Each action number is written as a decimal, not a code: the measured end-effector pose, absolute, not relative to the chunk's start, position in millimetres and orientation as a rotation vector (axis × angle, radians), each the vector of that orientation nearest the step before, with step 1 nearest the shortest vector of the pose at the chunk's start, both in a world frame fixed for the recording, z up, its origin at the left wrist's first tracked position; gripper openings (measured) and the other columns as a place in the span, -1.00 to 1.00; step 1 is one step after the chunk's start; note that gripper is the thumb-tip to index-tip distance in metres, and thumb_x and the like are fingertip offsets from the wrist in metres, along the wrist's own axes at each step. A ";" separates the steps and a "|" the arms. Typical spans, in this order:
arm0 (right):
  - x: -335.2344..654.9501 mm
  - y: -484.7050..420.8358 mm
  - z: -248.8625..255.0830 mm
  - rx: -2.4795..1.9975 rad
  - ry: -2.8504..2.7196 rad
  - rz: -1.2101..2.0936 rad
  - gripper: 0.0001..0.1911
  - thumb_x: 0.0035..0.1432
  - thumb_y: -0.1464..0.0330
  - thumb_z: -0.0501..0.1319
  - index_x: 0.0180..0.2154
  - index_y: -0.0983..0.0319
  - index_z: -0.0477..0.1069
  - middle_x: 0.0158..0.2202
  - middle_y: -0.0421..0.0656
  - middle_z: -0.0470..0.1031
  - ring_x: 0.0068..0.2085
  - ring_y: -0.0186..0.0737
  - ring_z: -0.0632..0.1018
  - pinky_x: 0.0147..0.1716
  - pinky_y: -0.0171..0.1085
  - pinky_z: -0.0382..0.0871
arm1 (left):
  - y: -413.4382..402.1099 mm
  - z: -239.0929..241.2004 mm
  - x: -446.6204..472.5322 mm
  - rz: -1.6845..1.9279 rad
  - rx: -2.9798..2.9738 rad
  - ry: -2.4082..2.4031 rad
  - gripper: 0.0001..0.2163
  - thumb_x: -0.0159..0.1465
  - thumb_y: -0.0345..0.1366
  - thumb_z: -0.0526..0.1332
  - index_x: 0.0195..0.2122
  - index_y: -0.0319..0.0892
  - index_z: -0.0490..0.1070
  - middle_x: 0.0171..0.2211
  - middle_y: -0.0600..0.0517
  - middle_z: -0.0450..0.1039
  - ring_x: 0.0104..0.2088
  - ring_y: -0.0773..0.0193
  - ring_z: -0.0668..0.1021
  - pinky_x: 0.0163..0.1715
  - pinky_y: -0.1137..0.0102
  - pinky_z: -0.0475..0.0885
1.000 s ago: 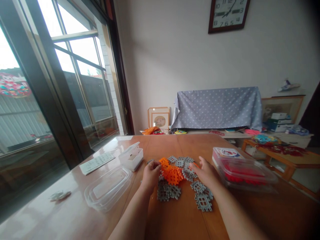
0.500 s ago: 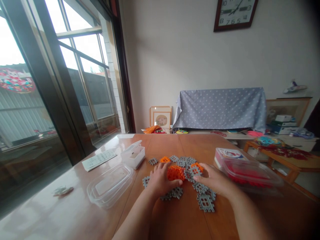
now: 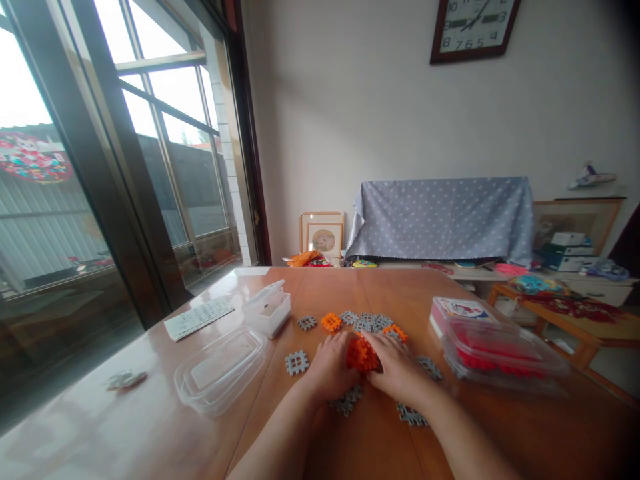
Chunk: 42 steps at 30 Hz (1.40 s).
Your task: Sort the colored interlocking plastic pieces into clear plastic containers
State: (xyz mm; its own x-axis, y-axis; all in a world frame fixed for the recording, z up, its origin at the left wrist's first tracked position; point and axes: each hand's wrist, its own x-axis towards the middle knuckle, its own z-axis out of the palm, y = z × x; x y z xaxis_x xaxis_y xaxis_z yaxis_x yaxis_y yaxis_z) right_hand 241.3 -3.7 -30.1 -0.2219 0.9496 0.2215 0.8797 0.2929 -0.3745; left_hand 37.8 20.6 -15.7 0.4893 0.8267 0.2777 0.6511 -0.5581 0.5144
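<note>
Both my hands meet over an orange block piece built from interlocking square tiles, near the middle of the wooden table. My left hand cups its left side and my right hand grips its right side, fingers curled round it. Loose grey tiles lie around and partly under my hands. Two single orange tiles sit just beyond, among more grey ones.
An empty clear plastic tub, a small white box with a raised lid and a printed sheet lie to the left. A clear container of red pieces stands at the right. A large window runs along the left.
My right hand has moved left and closed onto the orange piece, so both hands now hold it together. Grey tiles around it have been pushed apart.
</note>
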 end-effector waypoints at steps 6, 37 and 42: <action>243.0 8.0 -25.9 -1.600 -2.057 0.131 -0.52 0.16 0.42 0.13 0.11 0.12 0.48 0.05 -0.08 0.56 0.07 -0.08 0.50 0.11 -0.18 0.28 | 34.1 -23.5 30.5 0.955 2.220 1.228 -0.39 0.07 -0.42 0.24 0.20 -0.04 0.27 0.13 -0.03 0.47 0.11 0.08 0.50 0.13 0.27 0.38; 267.9 23.2 -28.1 -1.628 -1.529 0.128 -0.60 0.28 0.21 0.08 0.01 0.20 0.53 -0.03 -0.06 0.63 0.02 -0.04 0.60 0.03 -0.15 0.43 | 26.7 -12.1 25.8 0.641 2.368 1.456 -0.47 0.10 0.00 0.38 0.12 0.11 0.47 0.28 -0.06 0.34 0.28 -0.24 0.30 0.24 -0.05 0.17; 261.5 18.0 -24.8 -1.553 -1.529 0.084 -0.63 0.27 0.24 0.09 -0.01 0.20 0.55 -0.06 -0.07 0.63 -0.01 -0.06 0.59 0.01 -0.16 0.44 | 29.6 -18.8 32.6 0.609 2.460 1.483 -0.59 0.23 -0.03 0.27 0.09 0.02 0.48 0.18 -0.08 0.44 0.20 -0.14 0.40 0.16 0.03 0.28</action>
